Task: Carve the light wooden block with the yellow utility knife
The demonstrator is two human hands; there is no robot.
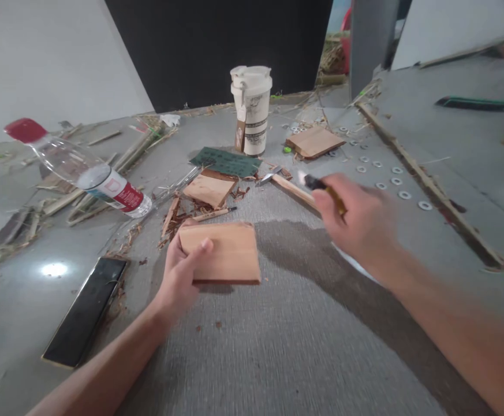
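My left hand [182,266] grips a flat rectangular wooden board [230,254] by its left side, thumb across the top face. Over to the right, my blurred right hand [355,214] is closed around a black-and-yellow tool [314,183]. Its pale tip is smeared by motion, apart from the board; it resembles a utility knife. A tool with a wooden handle [295,193] and a metal head lies just left of my right hand. Beyond the board are another wooden piece [211,189], a pen-like stick [212,215] and a dark green sheet [226,162].
A white lidded cup [252,115] stands at the back, with a third wooden piece [315,142] beside it. Several washers [396,181] and a long wooden strip [429,185] lie right. At left are a tilted plastic bottle [82,170] and a phone [85,315]. Shavings litter the surface.
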